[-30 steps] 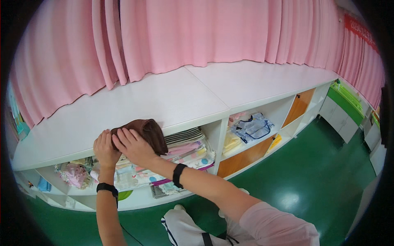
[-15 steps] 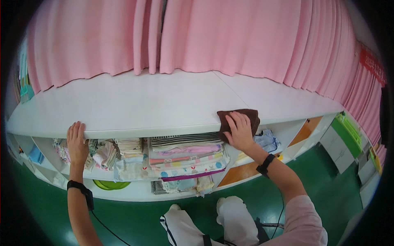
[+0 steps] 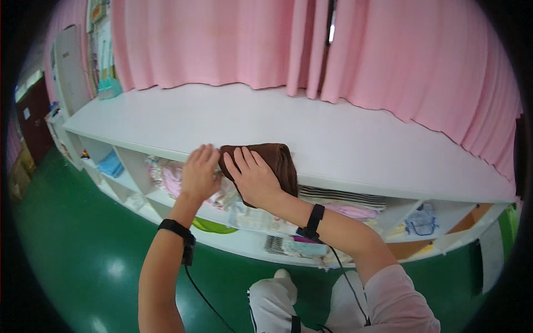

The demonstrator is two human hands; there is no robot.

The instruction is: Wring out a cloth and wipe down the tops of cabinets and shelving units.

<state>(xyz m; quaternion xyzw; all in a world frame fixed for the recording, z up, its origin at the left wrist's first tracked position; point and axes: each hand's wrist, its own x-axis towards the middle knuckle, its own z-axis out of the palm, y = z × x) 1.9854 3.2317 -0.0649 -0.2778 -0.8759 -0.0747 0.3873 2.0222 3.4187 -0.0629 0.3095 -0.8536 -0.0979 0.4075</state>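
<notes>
A folded brown cloth (image 3: 280, 161) lies on the front edge of the white shelf top (image 3: 161, 119), partly hanging over it. My right hand (image 3: 252, 175) holds the cloth down from above, its fingers laid across the fabric and slightly apart. Just left of the cloth, my left hand (image 3: 201, 171) rests at the same edge with its fingers extended and nothing seen in them. Whether its fingertips touch the cloth cannot be made out.
Below the top, compartments hold folded fabrics, including a striped cloth (image 3: 338, 195), a blue cloth (image 3: 111, 165) and a green basin (image 3: 214, 226). Pink curtains (image 3: 211, 44) hang behind. A turquoise dustpan (image 3: 109, 87) stands at the far left end. The floor (image 3: 83, 244) is green.
My right hand has slid the brown cloth leftward along the shelf edge, close to my left hand. The view has turned left, bringing the shelf's left end further in.
</notes>
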